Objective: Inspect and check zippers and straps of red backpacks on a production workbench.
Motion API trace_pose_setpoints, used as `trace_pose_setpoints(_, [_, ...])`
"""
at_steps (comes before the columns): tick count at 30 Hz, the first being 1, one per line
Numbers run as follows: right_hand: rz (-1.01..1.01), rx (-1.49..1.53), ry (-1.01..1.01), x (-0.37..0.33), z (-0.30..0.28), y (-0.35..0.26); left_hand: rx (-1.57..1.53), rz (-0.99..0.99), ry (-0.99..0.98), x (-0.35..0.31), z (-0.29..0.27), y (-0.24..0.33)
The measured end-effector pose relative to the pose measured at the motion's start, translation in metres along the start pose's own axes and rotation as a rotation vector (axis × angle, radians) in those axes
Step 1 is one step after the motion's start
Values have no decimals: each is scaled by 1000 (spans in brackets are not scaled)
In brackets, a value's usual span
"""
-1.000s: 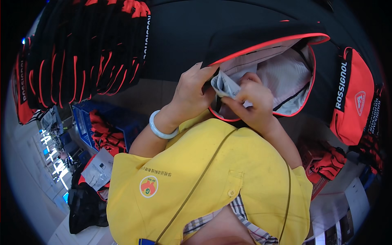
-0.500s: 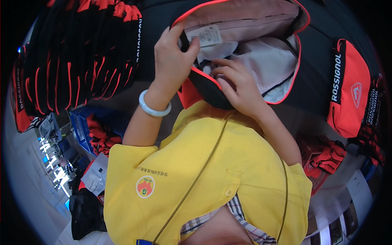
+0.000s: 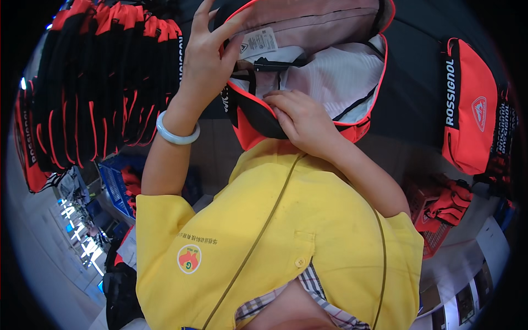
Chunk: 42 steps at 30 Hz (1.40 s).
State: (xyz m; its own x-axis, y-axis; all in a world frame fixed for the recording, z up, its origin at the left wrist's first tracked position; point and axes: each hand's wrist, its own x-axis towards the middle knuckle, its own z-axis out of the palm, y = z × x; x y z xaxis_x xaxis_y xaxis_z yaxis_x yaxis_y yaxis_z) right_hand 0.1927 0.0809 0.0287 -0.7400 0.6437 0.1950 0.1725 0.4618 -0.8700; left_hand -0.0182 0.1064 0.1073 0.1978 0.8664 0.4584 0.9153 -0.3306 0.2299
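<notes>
An unzipped black and red bag (image 3: 344,82) with a pale grey lining lies before me, its flap raised at the far side. My right hand (image 3: 308,118) grips the near rim, fingers over the edge inside and thumb against the black outer wall. At the bag's left end is my left hand (image 3: 206,58), wearing a pale bangle (image 3: 177,137). Its fingers are spread, and one reaches along the flap's red edge. Beside its thumb, a white label (image 3: 258,43) is attached to the lining. A dark strap (image 3: 275,65) crosses the inside.
A row of black and red bags (image 3: 93,93) stands tightly packed at the left. On the dark table (image 3: 415,82), another red and black bag (image 3: 473,107) lies at the right. Below are a blue crate (image 3: 116,184) and a red crate (image 3: 434,242) with red pieces.
My left hand has moved left and up, and its fingers have spread. My right hand has drawn back from inside the bag to its near rim. The bag has shifted slightly left.
</notes>
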Motion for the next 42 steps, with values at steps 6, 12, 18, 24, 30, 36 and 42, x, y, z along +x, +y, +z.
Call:
trace_pose_setpoints(6, [-4, 23, 8, 2, 1, 0, -25, -51, -6, 43, 3, 9])
trace_pose_setpoints(12, [-191, -37, 469, 20, -53, 6, -692, -350, -408, 64, 17, -69])
trace_pose_setpoints(18, [-399, -720, 416, 91, -205, -17, -977, -394, -497, 107, -40, -48])
trace_pose_setpoints(24, [53, -473, 182, 176, -278, -148, -81, 16, 19, 209, -142, -3])
trace_pose_setpoints(30, [215, -224, 670, 165, -315, -188, -34, 686, 116, 208, -147, 138])
trace_pose_setpoints(36, [267, 508, 543, 132, -261, -119, -530, 4, -256, 84, -77, 117])
trace_pose_setpoints(42, [399, -32, 379, 58, -221, -94, -1389, -328, -197, -8, -25, 88])
